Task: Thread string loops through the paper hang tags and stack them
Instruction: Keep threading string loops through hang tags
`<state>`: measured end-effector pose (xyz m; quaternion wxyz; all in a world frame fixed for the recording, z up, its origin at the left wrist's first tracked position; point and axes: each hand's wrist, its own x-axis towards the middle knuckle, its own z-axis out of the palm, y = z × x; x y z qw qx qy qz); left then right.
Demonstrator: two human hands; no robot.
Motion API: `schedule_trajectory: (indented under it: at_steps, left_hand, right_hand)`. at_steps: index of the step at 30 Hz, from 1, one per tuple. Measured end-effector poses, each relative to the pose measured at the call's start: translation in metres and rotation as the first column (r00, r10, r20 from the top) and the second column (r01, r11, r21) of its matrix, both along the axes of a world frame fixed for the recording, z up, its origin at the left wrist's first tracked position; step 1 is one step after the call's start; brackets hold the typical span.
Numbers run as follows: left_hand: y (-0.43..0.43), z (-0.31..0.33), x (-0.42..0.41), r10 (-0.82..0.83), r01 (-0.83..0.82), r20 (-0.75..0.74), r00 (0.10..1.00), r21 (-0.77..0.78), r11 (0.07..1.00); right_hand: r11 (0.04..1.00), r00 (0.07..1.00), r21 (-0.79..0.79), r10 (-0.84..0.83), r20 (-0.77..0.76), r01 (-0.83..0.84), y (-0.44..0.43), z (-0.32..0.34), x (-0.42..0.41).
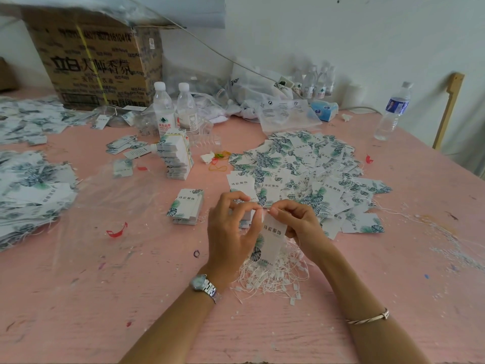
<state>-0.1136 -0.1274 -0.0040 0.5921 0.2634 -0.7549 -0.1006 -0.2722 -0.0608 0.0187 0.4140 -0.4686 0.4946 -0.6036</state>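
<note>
- The grip: both hands meet at the top edge of one white paper hang tag printed with green leaves (267, 239). The left hand (231, 229) has thumb and forefinger pinched together at that edge, and the right hand (296, 222) is clamped on the tag's upper corner, so the tag hangs upright between them. Holding it raised this way likely keeps the punched end free for the string; the string itself is too fine to make out at the fingertips.
- Under everything lies the pink wooden desk (105, 298), bare in front of the grip, which leaves working room.
- Beyond the grip and to its right spreads a wide loose heap of leaf-printed tags with strings (309, 169), apparently the finished ones, dropped within a short reach.
- Well to the left of the grip sits another big pile of tags (31, 190).
- Directly below the grip lies a tangle of white string loops with small plastic ends (273, 277), placed so that either hand can pick one without reaching.
- Just left of the grip stands a small neat stack of tags (186, 206), squared up, probably the supply to be threaded next.
</note>
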Motion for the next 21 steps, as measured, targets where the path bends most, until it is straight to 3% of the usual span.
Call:
schedule_trajectory:
  at_steps: [3, 7, 15, 21]
  left_hand:
    - [-0.019, 0.006, 0.014, 0.309, -0.299, 0.071, 0.948, -0.124, 0.946]
    - [-0.041, 0.008, 0.040, 0.542, -0.551, 0.108, 0.833, 0.092, 0.829]
    - [-0.052, 0.001, 0.053, 0.533, -0.737, 0.512, 0.674, 0.410, 0.537]
    - [-0.054, 0.000, 0.059, 0.475, -0.744, 0.577, 0.665, 0.453, 0.492]
  right_hand:
    - [1.000, 1.000, 0.016, -0.006, 0.025, 0.006, -0.001, 0.000, -0.001]
    - [1.000, 1.000, 0.018, 0.009, 0.018, -0.009, -0.001, -0.001, -0.001]
    - [1.000, 1.000, 0.023, 0.006, 0.015, -0.006, -0.002, -0.001, 0.000]
    - [1.000, 1.000, 0.024, 0.008, 0.025, -0.008, 0.000, 0.001, 0.001]
